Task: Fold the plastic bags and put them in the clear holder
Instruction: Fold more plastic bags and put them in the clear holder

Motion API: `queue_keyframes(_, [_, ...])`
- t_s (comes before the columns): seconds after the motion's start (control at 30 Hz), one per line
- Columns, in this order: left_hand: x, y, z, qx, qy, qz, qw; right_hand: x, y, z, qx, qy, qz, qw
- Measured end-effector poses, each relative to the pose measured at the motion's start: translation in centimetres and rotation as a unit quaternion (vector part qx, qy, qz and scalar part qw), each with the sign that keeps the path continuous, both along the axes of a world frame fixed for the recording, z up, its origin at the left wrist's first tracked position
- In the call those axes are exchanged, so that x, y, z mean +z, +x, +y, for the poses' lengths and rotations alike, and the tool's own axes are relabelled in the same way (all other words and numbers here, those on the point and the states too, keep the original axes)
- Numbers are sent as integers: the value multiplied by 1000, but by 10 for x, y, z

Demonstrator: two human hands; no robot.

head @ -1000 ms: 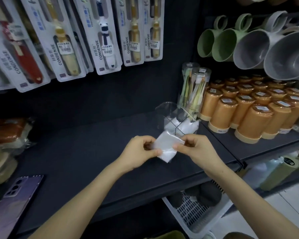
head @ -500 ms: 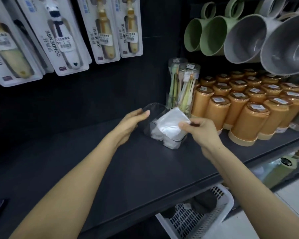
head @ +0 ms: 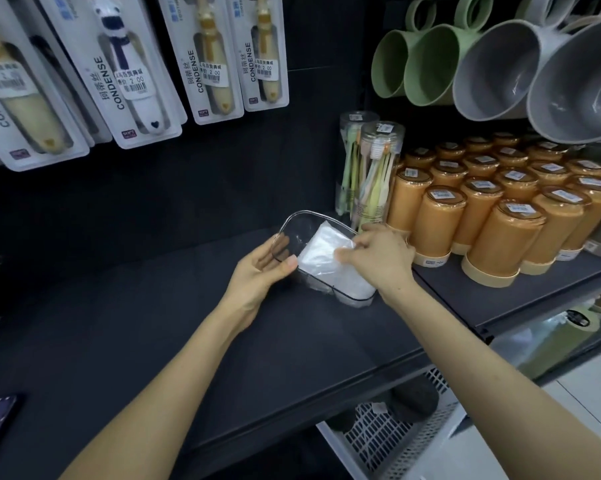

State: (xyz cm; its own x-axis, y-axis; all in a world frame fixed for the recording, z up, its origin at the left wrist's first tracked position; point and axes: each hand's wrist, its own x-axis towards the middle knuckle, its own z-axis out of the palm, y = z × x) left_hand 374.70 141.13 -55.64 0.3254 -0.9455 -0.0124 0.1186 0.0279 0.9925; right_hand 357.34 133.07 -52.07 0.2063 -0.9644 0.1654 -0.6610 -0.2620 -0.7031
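Half a second back, your right grip (head: pixel 378 258) held the folded bag (head: pixel 321 252) over the mouth of the clear holder (head: pixel 304 216). Now the bag sits lower, its lower part past the rim and its upper corner sticking out. A second back both grips had the bag in front of the holder, clear of it.

Left grip (head: pixel 261 271) has changed too. It was flat, fingertips only touching the holder's left rim. Now it is clamped round the holder's left wall: thumb on the near side, fingers showing through the clear plastic on the far side.

Right grip: palm down, wrist bent, fingertips (head: pixel 344 251) pinched together on the bag's right edge just inside the rim. Both forearms reach in from below and converge on the holder.

Holder stands on the dark shelf (head: pixel 153 341) between your two grips. More white plastic shows through its wall below the right grip. Whether it is tilted, you cannot tell from this angle.

Just beyond the right grip are two clear toothbrush tubes (head: pixel 375 174). To its right is a block of orange cups (head: pixel 500 237). Carded toothbrush packs (head: pixel 205 64) hang above the left grip.
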Motion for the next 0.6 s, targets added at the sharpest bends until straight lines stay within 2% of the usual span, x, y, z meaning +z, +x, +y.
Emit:
queue_keyframes(0.1, [-4, -6, 10, 17, -26, 8, 999, -4, 4, 9, -20, -72, 104, 992])
queue_keyframes(0.2, [-8, -13, 19, 36, -46, 11, 998, -11, 10, 14, -33, -202, 186, 961])
queue_keyframes(0.27, [-11, -17, 24, 50, -55, 16, 997, -13, 13, 14, -35, -247, 212, 945])
queue_keyframes(0.47, [-11, -21, 36, 63, -65, 10, 996, -17, 15, 19, -4, -213, 245, 946])
queue_keyframes(0.6, [-6, -25, 41, 50, -77, -8, 996, -11, 6, 26, 9, -216, 197, 956])
